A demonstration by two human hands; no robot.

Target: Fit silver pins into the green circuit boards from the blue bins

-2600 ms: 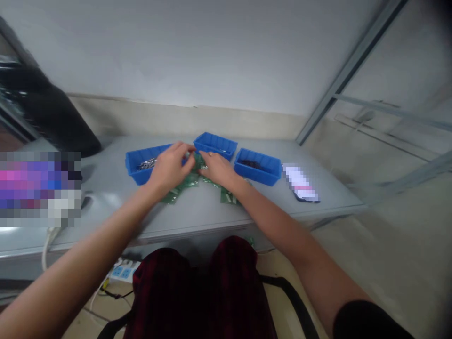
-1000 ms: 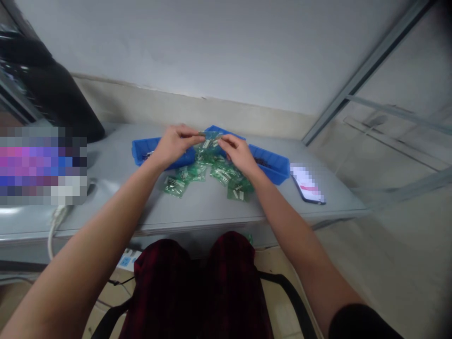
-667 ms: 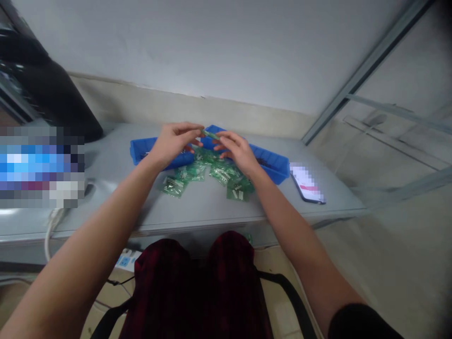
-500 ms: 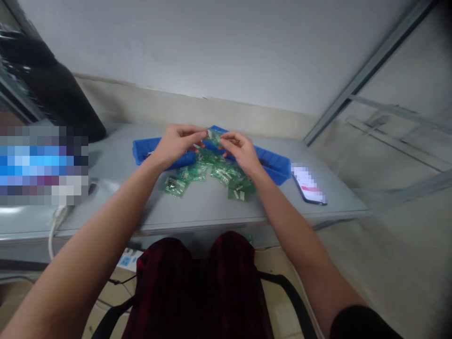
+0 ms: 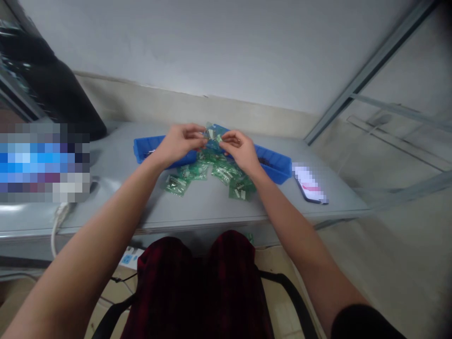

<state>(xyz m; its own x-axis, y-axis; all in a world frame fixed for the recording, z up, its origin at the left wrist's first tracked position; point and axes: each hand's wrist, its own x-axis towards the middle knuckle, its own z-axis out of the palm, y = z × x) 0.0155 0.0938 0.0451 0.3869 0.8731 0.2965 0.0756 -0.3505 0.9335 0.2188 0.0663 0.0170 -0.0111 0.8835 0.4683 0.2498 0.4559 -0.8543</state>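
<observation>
Between my hands, above the desk, is a small clear green plastic bag [image 5: 213,133] with pale pieces inside. My left hand [image 5: 181,142] pinches its left side with thumb and fingers. On the other side my right hand [image 5: 240,149] grips its lower right edge. Beneath them lies a loose pile of similar green bags [image 5: 226,172], with one bag [image 5: 176,184] at the left end. A blue bin [image 5: 141,147] sits behind my left hand, partly covered by it. Another blue bin [image 5: 278,167] slants behind my right hand, with dark small parts in it.
A phone [image 5: 310,183] lies right of the bins on the grey desk [image 5: 205,207]. At left are a blurred-out screen [image 5: 35,162], a white cable [image 5: 55,226] and a tall black object [image 5: 70,94]. The wall [image 5: 212,56] rises behind; a metal frame [image 5: 367,70] stands at right.
The held bag has turned from lying flatter to more upright, its top edge now higher between my fingers. Both hands stay in nearly the same place.
</observation>
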